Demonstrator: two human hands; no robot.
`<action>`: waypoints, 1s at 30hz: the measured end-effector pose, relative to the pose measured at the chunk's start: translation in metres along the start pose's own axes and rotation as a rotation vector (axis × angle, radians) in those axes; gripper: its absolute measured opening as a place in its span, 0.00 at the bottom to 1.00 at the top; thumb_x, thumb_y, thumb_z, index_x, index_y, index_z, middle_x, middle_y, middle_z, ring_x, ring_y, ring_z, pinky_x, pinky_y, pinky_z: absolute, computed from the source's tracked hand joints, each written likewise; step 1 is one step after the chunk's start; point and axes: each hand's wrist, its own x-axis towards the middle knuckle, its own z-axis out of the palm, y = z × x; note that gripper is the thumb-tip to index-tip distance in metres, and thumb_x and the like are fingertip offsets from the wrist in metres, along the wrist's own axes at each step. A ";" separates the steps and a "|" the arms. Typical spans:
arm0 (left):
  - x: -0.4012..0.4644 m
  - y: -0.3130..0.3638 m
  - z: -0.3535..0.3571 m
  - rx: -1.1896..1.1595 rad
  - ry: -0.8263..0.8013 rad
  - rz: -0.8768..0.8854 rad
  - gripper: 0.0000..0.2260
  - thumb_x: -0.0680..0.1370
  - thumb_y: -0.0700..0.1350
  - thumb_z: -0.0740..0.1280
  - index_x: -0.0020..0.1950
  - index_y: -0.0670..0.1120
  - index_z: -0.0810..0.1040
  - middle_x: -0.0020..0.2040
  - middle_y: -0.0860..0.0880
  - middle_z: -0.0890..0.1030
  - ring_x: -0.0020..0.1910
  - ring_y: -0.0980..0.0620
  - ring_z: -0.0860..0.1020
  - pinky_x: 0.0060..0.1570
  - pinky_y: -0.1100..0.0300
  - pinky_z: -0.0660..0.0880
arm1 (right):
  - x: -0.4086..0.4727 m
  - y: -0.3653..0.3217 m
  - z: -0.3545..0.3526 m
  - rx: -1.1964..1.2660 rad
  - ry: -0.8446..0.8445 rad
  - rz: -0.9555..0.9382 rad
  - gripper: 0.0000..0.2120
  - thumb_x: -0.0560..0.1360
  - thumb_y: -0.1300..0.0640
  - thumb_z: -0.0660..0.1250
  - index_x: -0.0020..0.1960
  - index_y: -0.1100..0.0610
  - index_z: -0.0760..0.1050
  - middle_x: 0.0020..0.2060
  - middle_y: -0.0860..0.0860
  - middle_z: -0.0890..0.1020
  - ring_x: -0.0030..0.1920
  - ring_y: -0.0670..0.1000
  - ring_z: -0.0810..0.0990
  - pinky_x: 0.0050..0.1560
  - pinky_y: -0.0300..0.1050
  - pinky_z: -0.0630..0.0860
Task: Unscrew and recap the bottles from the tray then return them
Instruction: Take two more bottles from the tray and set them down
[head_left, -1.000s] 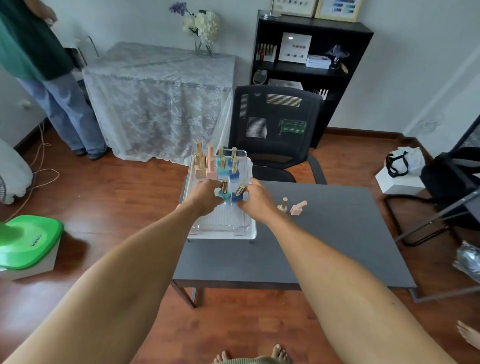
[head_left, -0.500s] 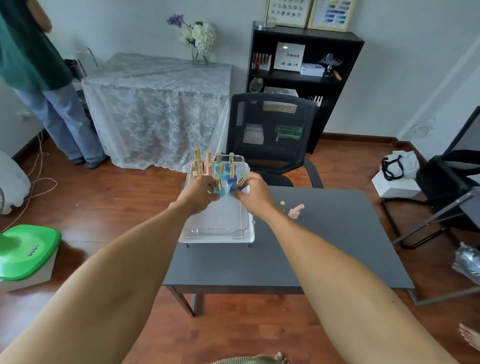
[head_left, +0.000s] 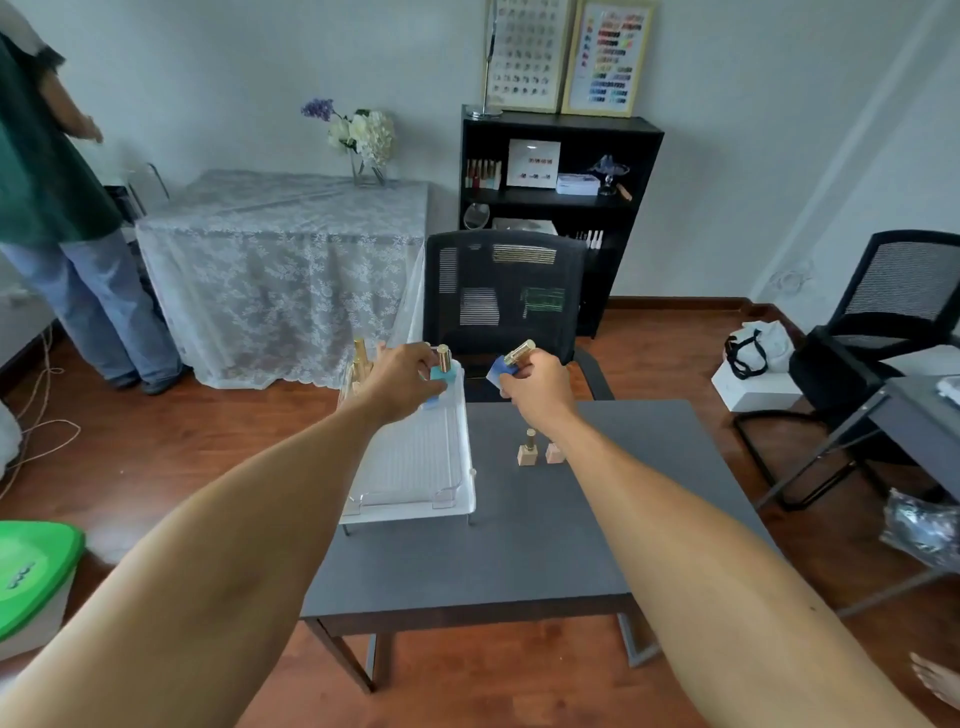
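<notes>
Left hand (head_left: 402, 382) is gripping a teal bottle (head_left: 442, 370) with a gold cap, holding it upright over the far end of the clear tray (head_left: 415, 467). Right hand (head_left: 537, 384) is gripping a blue bottle (head_left: 506, 366), gold cap tilting up and to the right, above the far edge of the grey table (head_left: 519, 561), just right of the tray. More gold-capped bottles (head_left: 359, 364) are standing at the tray's far left, partly hidden behind the left hand. A beige bottle (head_left: 529, 449) is standing on the table beside a pink bottle (head_left: 555, 453), half hidden by the right forearm. A black chair (head_left: 504, 291) is sitting behind the table.
</notes>
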 end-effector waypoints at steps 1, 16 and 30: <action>0.002 0.006 0.004 0.024 -0.007 0.000 0.09 0.74 0.52 0.76 0.50 0.53 0.79 0.46 0.53 0.81 0.49 0.49 0.77 0.61 0.48 0.72 | 0.000 0.004 -0.007 -0.009 0.007 0.015 0.06 0.75 0.58 0.74 0.49 0.52 0.78 0.39 0.44 0.82 0.39 0.45 0.81 0.35 0.40 0.74; 0.052 0.111 0.120 -0.054 -0.154 -0.072 0.10 0.73 0.47 0.78 0.50 0.52 0.79 0.51 0.49 0.81 0.45 0.52 0.80 0.37 0.63 0.73 | 0.042 0.114 -0.119 -0.035 -0.037 0.063 0.06 0.72 0.60 0.76 0.47 0.55 0.81 0.39 0.49 0.83 0.40 0.50 0.81 0.36 0.41 0.72; 0.059 0.174 0.242 -0.068 -0.161 -0.308 0.07 0.74 0.42 0.76 0.49 0.50 0.82 0.49 0.49 0.82 0.43 0.49 0.80 0.39 0.58 0.77 | 0.088 0.220 -0.178 -0.016 -0.299 0.077 0.08 0.73 0.66 0.76 0.44 0.55 0.80 0.46 0.57 0.86 0.44 0.55 0.81 0.50 0.50 0.78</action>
